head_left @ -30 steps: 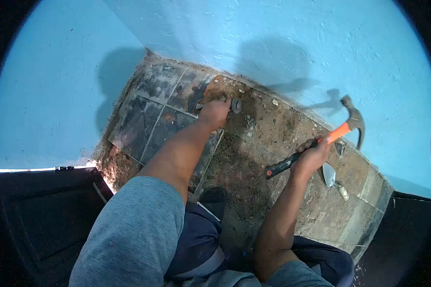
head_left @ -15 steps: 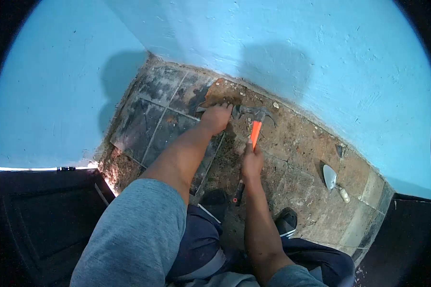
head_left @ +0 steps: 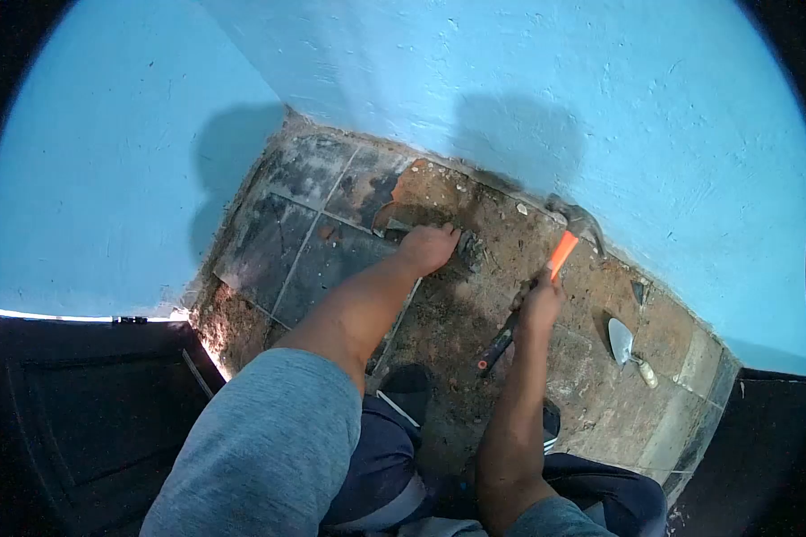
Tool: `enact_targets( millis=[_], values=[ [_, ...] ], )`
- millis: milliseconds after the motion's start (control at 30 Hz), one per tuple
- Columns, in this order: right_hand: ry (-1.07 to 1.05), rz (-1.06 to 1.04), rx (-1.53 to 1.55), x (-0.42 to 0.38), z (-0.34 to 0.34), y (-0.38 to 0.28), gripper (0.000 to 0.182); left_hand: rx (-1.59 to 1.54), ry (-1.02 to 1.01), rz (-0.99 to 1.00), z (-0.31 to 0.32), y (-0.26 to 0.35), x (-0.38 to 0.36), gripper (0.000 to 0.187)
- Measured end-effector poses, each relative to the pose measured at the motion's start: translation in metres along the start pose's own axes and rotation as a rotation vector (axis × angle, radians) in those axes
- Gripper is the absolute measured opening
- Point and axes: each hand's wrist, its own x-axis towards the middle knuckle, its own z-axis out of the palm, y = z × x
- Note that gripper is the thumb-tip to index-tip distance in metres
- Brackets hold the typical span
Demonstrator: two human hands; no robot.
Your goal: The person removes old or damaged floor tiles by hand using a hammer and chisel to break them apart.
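My left hand (head_left: pixel 428 249) is closed around a chisel (head_left: pixel 391 231) held low over the floor. Its flat blade points left at the edge of a dark tile (head_left: pixel 331 259); most of its shaft is hidden by my fingers. Farther right, my right hand (head_left: pixel 539 304) grips a claw hammer (head_left: pixel 561 254) by its orange and black handle. The hammer's metal head is raised to the upper right, apart from the chisel. Rough brown bedding (head_left: pixel 448 313) with loose crumbs shows to the right of the dark tiles.
A trowel (head_left: pixel 620 342) with a pale handle lies on the floor at right. Blue walls (head_left: pixel 546 63) meet in a corner ahead. Dark door panels (head_left: pixel 90 394) stand at lower left, and my shoes (head_left: pixel 407 394) are on the floor below my hands.
My right hand has swung the hammer up and to the right, away from the chisel. My left hand still holds the chisel near the tile edge; the view has shifted slightly.
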Motion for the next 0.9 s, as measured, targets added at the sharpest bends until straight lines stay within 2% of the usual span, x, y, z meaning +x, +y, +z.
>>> enact_targets(
  millis=[100, 133, 200, 367, 400, 500, 600, 700, 767, 800, 833, 900],
  values=[
    [0.01, -0.016, 0.056, 0.004, -0.011, -0.016, 0.035, -0.031, -0.186, -0.069, -0.018, -0.002, 0.003, 0.064],
    [-0.016, -0.09, 0.06, 0.016, -0.017, -0.01, 0.034, -0.042, -0.181, -0.107, -0.018, -0.004, 0.003, 0.065],
    [0.03, -0.08, 0.053, 0.014, -0.023, -0.023, 0.036, -0.06, -0.169, -0.184, -0.015, -0.013, 0.001, 0.067],
    [0.08, -0.128, 0.103, 0.019, -0.039, -0.046, 0.037, -0.064, -0.194, -0.215, -0.021, -0.02, 0.002, 0.066],
    [0.067, -0.199, 0.109, 0.013, -0.04, -0.056, 0.038, -0.079, -0.207, -0.232, -0.026, -0.02, 0.002, 0.066],
    [0.193, -0.325, 0.206, -0.001, -0.039, -0.085, 0.038, -0.139, -0.195, -0.265, -0.03, -0.022, 0.003, 0.066],
    [0.313, -0.44, 0.318, -0.009, -0.027, -0.101, 0.038, -0.02, 0.017, -0.234, 0.013, -0.033, 0.017, 0.057],
    [0.35, -0.468, 0.244, -0.009, -0.006, -0.061, 0.038, -0.043, 0.04, -0.228, 0.01, -0.035, 0.014, 0.059],
    [0.445, -0.605, -0.223, 0.006, 0.015, 0.034, 0.037, -0.014, 0.112, -0.228, 0.016, -0.039, 0.017, 0.053],
    [0.277, -0.145, -0.431, -0.022, 0.033, 0.056, 0.039, -0.002, 0.146, -0.226, 0.019, -0.038, 0.017, 0.05],
    [-0.08, -0.248, -0.719, -0.038, 0.036, 0.058, 0.044, -0.042, 0.137, -0.23, 0.016, -0.036, 0.017, 0.045],
    [-0.212, -0.103, -0.673, -0.045, 0.04, 0.063, 0.046, -0.111, 0.123, -0.239, 0.004, -0.037, 0.017, 0.035]
  ],
)
